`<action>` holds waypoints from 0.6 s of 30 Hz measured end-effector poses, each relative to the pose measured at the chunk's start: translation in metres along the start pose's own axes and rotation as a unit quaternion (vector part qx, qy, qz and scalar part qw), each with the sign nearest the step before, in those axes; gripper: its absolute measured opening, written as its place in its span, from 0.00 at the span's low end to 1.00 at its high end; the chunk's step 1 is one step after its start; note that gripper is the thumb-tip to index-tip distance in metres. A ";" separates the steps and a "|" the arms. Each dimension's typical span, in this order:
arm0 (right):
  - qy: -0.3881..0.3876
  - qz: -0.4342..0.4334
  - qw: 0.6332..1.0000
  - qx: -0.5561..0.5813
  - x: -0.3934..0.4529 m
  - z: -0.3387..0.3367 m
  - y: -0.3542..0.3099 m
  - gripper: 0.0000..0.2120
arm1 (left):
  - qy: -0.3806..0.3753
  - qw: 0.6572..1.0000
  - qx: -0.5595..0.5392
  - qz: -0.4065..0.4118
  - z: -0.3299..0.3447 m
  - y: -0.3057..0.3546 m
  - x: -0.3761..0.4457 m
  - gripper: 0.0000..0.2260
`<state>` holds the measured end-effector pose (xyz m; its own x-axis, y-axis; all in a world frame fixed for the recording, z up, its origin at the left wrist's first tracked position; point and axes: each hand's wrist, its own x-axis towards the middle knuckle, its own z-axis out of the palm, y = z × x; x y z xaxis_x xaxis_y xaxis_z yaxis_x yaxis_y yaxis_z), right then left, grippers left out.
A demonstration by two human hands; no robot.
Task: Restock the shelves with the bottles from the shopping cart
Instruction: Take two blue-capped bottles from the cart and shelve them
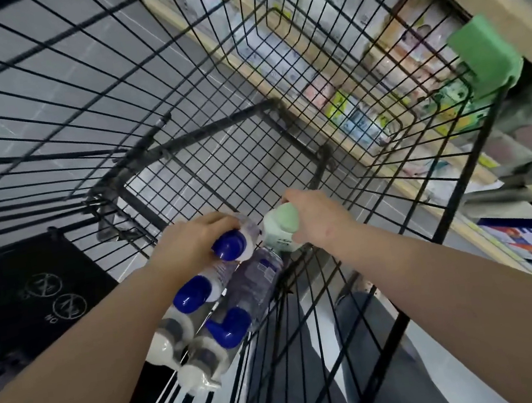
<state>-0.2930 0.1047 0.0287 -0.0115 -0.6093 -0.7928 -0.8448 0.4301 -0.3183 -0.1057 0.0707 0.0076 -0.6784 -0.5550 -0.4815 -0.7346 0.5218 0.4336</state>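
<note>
Reaching into black wire shopping cart [285, 152]: left hand [193, 242] curled round a blue-capped clear bottle [233, 243] atop the bottle pile [206, 327] in near corner; right hand [317, 215] gripping a pale green bottle [280, 233] just beside it. Stocked wooden shelves [372, 66] beyond cart, upper right.

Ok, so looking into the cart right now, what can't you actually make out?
- Head view: print on the green-capped bottle is too small, and the right hand covers part of it.
- Shelf goods are blurred behind the cart wire.
- Left hand fingers hide the blue-capped bottle body.
</note>
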 end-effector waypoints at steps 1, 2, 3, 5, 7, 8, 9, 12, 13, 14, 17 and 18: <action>0.000 -0.003 1.000 0.011 0.001 0.000 0.000 0.29 | -0.007 1.000 -0.002 0.000 -0.002 0.000 0.001 0.24; 0.000 -0.007 1.000 0.023 0.001 0.000 0.001 0.30 | 0.009 1.000 -0.004 -0.003 -0.004 0.001 0.002 0.24; 0.003 -0.010 0.999 0.035 0.002 0.001 0.001 0.29 | 0.008 1.000 -0.012 -0.019 -0.003 0.001 0.003 0.24; 0.012 -0.013 0.999 0.051 0.003 0.003 0.001 0.25 | -0.020 0.998 -0.036 -0.045 -0.004 0.003 0.007 0.25; 0.020 -0.014 0.999 0.049 0.005 0.002 0.002 0.24 | -0.012 0.994 -0.085 -0.062 -0.003 0.003 0.011 0.26; 0.023 -0.014 0.999 0.047 0.006 0.001 0.003 0.25 | -0.005 0.991 -0.107 -0.075 -0.002 0.004 0.011 0.26; 0.025 -0.012 0.998 0.048 0.007 -0.001 0.005 0.25 | 0.008 0.987 -0.131 -0.092 -0.003 0.006 0.011 0.25; 0.045 -0.006 0.997 0.056 0.006 -0.005 0.011 0.23 | 0.078 0.967 -0.206 -0.125 -0.010 0.011 0.014 0.24; 0.057 -0.010 0.997 0.058 0.005 -0.008 0.011 0.22 | 0.094 0.963 -0.220 -0.125 -0.014 0.014 0.014 0.23; 0.070 -0.015 0.996 0.060 0.003 -0.010 0.012 0.22 | 0.106 0.960 -0.227 -0.122 -0.018 0.016 0.014 0.22; 0.113 -0.031 0.991 0.070 -0.009 -0.021 0.014 0.22 | 0.141 0.940 -0.280 -0.137 -0.031 0.025 0.013 0.21; 0.130 -0.035 0.987 0.088 -0.014 -0.027 0.015 0.23 | 0.155 0.927 -0.311 -0.144 -0.037 0.029 0.013 0.19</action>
<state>-0.3200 0.1020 0.0487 -0.1135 -0.7821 -0.6127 -0.7421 0.4768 -0.4711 -0.1356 0.0549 0.0419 -0.3533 -0.8229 -0.4450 -0.6846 -0.0968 0.7225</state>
